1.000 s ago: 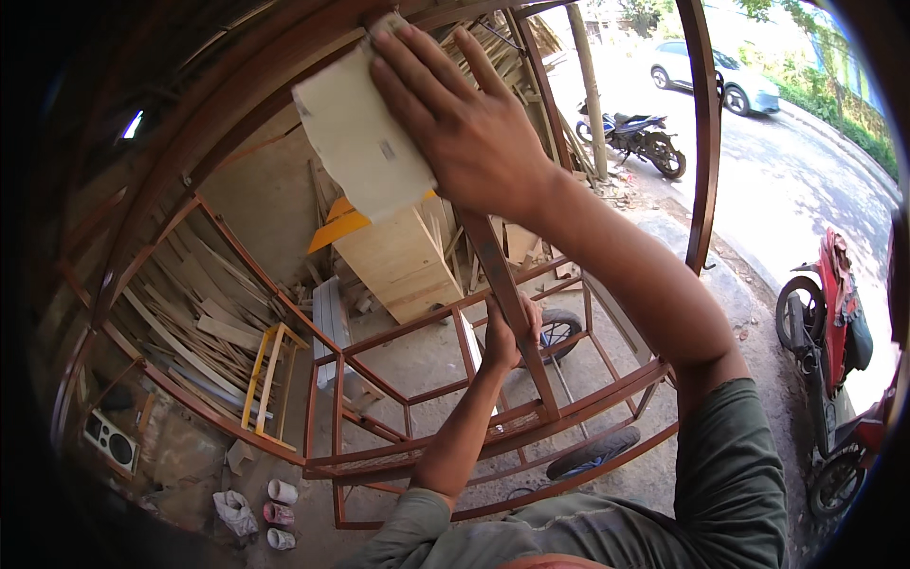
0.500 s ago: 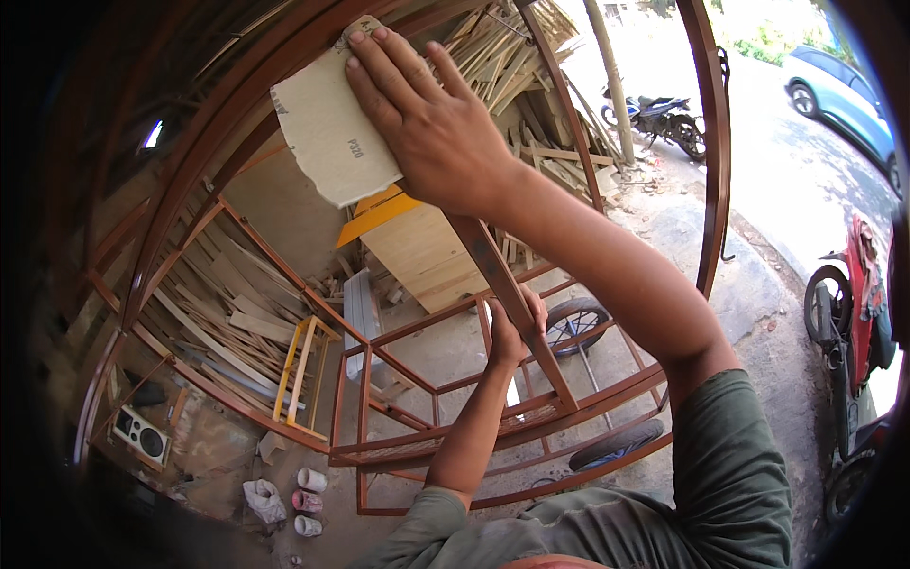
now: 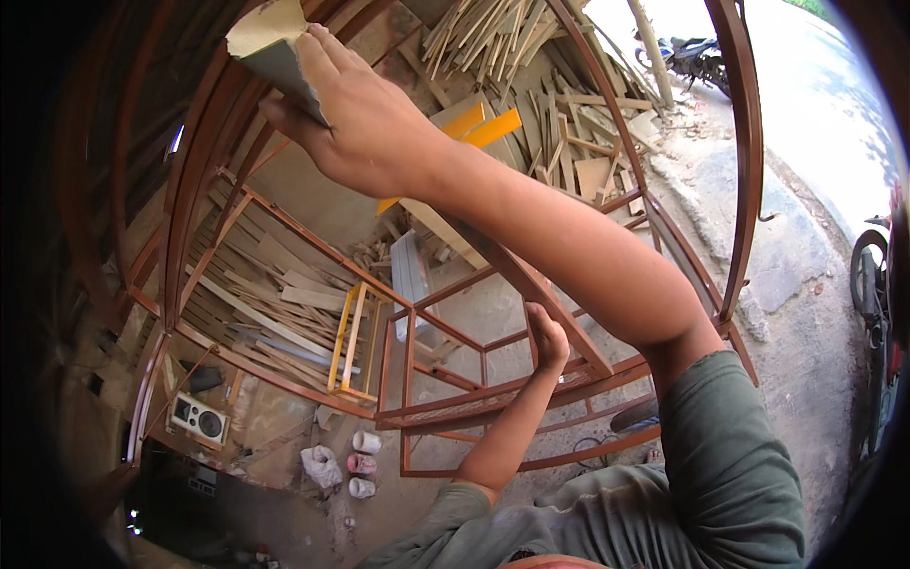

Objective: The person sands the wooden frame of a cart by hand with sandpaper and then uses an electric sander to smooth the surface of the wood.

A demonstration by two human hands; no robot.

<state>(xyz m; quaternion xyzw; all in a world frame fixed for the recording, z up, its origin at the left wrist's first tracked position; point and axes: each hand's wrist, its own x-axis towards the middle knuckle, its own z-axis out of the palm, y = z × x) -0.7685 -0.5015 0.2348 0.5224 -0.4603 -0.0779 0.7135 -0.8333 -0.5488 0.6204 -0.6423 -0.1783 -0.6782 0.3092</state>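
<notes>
My right hand [image 3: 365,123] is raised at the upper left with a sheet of sandpaper [image 3: 301,83] in its grip. The sheet is bent, showing a pale backing and a dark grey face. Its fingers lie over the pale side, near a reddish-brown frame rail [image 3: 220,102]. Lower down, my left hand [image 3: 547,341] is against a reddish-brown bar [image 3: 545,294] that slants beneath my right forearm. The left fingers are partly hidden, and the hand seems to hold this bar.
Reddish-brown framework [image 3: 483,379] surrounds me. Scrap wood strips [image 3: 493,33] are piled at the back, with more planks [image 3: 275,294] at the left. A yellow frame [image 3: 353,341], a speaker [image 3: 199,419] and small pots [image 3: 362,463] are on the floor. Motorbikes [image 3: 687,59] stand outside.
My right hand has moved left and turned, and the sandpaper that was flat is now bent. My left hand is still by the bar. The view has shifted, so the blue car is out of sight.
</notes>
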